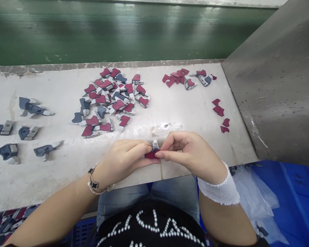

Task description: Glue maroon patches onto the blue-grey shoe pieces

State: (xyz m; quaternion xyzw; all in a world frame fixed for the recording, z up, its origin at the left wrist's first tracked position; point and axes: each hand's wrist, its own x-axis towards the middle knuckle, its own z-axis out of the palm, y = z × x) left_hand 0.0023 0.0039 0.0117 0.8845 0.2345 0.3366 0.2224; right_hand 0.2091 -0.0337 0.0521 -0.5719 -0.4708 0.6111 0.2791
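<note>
Close to the front edge of the white table, a small grey, blue and red plastic part [152,154] is held between both hands. My left hand [128,152] has its fingers closed on the part's left side. From the right, my right hand [186,151] pinches the part's red face between thumb and forefinger. The fingers hide much of the part. Beyond my hands lies a heap of similar red, blue and grey parts [119,104]. A small pile of flat red pieces [175,78] rests at the back right, beside a few grey and blue parts [205,80].
Several loose blue-grey parts [32,108] lie on the table [67,178] at the left. More red pieces [218,110] are scattered near the metal panel [278,82] at the right. A green belt [105,34] runs behind. Below right are plastic bags [257,195] and a blue crate [296,192].
</note>
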